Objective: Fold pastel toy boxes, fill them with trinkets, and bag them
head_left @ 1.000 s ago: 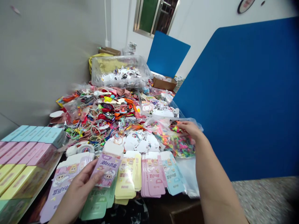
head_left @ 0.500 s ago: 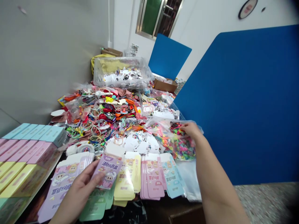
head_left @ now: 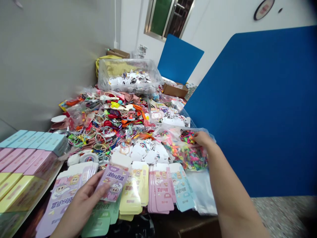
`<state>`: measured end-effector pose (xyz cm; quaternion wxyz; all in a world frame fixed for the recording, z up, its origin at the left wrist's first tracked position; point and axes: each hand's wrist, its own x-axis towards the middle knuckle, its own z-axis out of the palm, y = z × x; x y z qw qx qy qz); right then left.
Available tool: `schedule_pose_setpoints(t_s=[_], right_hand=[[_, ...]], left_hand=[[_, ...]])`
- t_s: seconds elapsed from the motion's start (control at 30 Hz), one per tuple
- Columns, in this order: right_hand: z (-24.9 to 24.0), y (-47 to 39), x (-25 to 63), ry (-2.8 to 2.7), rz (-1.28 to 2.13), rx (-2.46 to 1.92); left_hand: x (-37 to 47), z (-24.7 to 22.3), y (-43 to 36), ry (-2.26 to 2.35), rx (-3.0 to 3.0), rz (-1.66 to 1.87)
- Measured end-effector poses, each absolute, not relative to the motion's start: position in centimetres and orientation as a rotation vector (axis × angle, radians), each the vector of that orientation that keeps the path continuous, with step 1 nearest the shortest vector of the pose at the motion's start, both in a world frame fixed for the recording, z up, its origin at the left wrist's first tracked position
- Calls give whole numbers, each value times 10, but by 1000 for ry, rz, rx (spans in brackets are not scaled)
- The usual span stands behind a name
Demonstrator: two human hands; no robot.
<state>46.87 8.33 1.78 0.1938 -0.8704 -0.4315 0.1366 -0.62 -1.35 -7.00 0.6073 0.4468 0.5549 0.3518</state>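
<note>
My left hand (head_left: 85, 198) grips a small purple cardboard box (head_left: 114, 181), printed with cartoon figures, its pale top flap standing up. Beneath it lie flattened green cartons (head_left: 99, 219). To either side are stacks of flat purple cartons (head_left: 61, 195), yellow cartons (head_left: 131, 195), pink cartons (head_left: 162, 191) and blue cartons (head_left: 182, 188). Over on the right, my right hand (head_left: 204, 138) reaches into a clear plastic bag (head_left: 190, 157) of tiny bright-coloured pieces. Its fingers are bent together at the pieces, and the tips are partly hidden, so what they pinch does not show.
Rows of folded boxes (head_left: 29, 162) stand at the left. A heap of mixed trinkets (head_left: 111, 122) covers the table, with white cut-outs (head_left: 148, 152) in front. Behind is a clear bin (head_left: 104, 74). Clear plastic sleeves (head_left: 204, 191) lie at the right, near a blue panel (head_left: 260, 115).
The camera view has shifted slightly. My left hand still holds the purple box, and my right hand stays at the bag of coloured pieces, its fingers moved only a little.
</note>
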Motion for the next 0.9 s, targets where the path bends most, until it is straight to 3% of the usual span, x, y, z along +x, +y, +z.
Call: schedule_pose_setpoints(t_s=[0.43, 0.8, 0.9], right_hand=[[54, 72, 452, -975, 817, -1968], [45, 49, 241, -1277, 1340, -1252], [35, 41, 204, -1503, 1333, -1213]], left_hand=[[-3, -65, -14, 1237, 942, 820], [17, -54, -16, 902, 882, 959], [13, -53, -18, 857, 870, 1002]])
